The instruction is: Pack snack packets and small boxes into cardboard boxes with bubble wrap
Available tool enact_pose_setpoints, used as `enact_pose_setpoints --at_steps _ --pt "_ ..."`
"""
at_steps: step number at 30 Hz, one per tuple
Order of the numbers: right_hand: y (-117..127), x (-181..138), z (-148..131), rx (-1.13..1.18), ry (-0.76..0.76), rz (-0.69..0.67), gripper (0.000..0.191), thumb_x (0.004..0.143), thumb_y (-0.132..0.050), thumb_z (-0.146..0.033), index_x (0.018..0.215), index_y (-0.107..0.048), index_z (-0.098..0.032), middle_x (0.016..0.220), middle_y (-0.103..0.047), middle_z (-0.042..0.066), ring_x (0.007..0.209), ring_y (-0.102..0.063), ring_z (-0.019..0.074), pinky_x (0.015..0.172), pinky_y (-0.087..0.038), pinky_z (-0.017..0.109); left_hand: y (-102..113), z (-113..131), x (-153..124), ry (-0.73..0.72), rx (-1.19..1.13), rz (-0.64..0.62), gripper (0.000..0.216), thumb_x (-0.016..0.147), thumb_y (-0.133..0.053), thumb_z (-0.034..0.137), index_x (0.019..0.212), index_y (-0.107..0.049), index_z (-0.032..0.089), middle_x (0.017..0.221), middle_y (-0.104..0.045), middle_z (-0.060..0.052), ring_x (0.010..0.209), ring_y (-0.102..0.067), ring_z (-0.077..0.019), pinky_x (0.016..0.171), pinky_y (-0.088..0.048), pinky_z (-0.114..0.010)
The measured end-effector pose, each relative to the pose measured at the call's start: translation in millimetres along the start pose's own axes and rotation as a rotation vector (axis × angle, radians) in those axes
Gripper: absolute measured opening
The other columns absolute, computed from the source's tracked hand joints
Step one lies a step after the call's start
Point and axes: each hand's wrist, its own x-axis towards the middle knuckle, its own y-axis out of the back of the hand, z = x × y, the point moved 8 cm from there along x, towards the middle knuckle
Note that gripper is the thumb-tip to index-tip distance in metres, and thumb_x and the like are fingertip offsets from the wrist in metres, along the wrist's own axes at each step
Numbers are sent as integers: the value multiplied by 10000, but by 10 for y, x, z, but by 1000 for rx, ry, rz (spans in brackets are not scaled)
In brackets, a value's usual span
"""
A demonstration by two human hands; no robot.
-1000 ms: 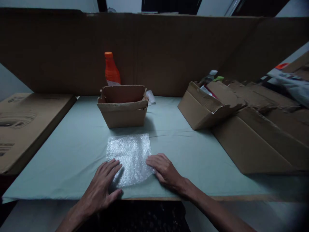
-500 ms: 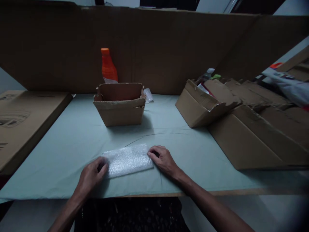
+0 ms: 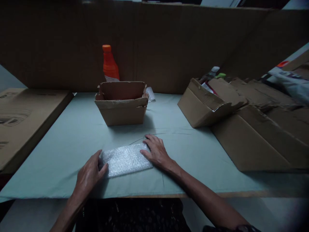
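A flat rectangular packet of bubble wrap [image 3: 126,160] lies on the cloth-covered table in front of me. My left hand [image 3: 90,170] is at its left end, thumb and fingers curved round that edge. At the other end, my right hand [image 3: 156,150] has its fingers stretched out past the far corner. The right thumb rests on top of the wrap. What the packet contains, if anything, cannot be made out.
An open cardboard box [image 3: 123,111] stands behind the packet, with an orange bottle [image 3: 111,66] and a small clear plastic piece [image 3: 150,94] behind it. Filled cardboard boxes [image 3: 205,106] stand at right. A large flat carton [image 3: 31,119] lies left. A cardboard wall [image 3: 164,48] closes the back.
My right hand has loosened its pinch on the right edge, its fingers spreading toward the far corner. My left fingers have straightened along the left edge. The view has shifted slightly.
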Motion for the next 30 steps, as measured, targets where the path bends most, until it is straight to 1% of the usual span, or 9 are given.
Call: enact_pose_setpoints --at_steps 3,6,9,12,15,19,22,26,30 --pt "-1 21 -115 100 26 -8 122 810 -704 -188 921 -654 -174 1238 -664 126 1205 -535 288 991 -376 442 -38 6 22 19 -3 -44 566 852 -448 358 1376 -495 150 927 -694 -67 834 -646 -241 761 -470 -334" --pt "18 -79 -143 220 -23 -33 71 818 -673 -162 848 -613 -187 927 -703 46 893 -604 209 859 -416 366 -37 -5 28 18 -52 -29 499 826 -436 311 1289 -558 175 871 -685 -47 793 -643 -226 752 -474 -326" --pt "37 -246 -104 329 -95 -61 53 827 -635 -162 856 -602 -192 820 -665 7 749 -568 166 772 -420 315 6 26 32 -38 -96 29 465 806 -441 331 1219 -590 180 978 -678 -72 802 -644 -221 770 -493 -337" --pt "67 -375 -88 435 -115 -52 205 790 -604 -109 976 -621 -192 950 -676 29 783 -574 161 746 -431 290 1 99 31 -100 -92 32 483 805 -464 381 1231 -574 182 1147 -653 -111 828 -651 -228 801 -508 -361" --pt "92 -442 -86 486 -131 -61 424 779 -610 -119 1195 -600 -199 1092 -664 57 796 -578 158 733 -448 285 -82 153 17 -105 -45 -38 486 826 -459 364 1280 -541 214 1098 -698 -98 870 -677 -252 814 -505 -367" --pt "87 -527 -79 437 -184 -199 543 823 -608 -173 1362 -547 -194 735 -610 -19 651 -539 152 676 -434 284 -131 190 -3 -113 20 -122 478 840 -438 328 1294 -548 222 774 -710 -46 739 -687 -269 692 -488 -347" --pt "145 -607 -116 469 -158 -214 602 839 -593 -168 1432 -509 -222 663 -554 -43 613 -517 141 640 -417 266 2 222 58 -135 2 -137 502 812 -455 319 1284 -562 185 714 -684 -36 676 -673 -252 640 -477 -326" --pt "92 -732 -256 600 -97 -230 686 870 -581 -189 1526 -394 -265 671 -556 -51 605 -515 126 617 -416 249 339 425 319 -215 8 -38 513 811 -467 274 1308 -548 176 758 -677 -30 694 -658 -231 648 -484 -315" --pt "-98 -800 -395 682 -121 -210 646 886 -561 -204 1515 -424 -262 643 -551 -64 556 -468 108 563 -383 229 429 857 661 -388 31 161 519 801 -517 182 1319 -549 166 1043 -698 -102 992 -649 -269 870 -509 -381"
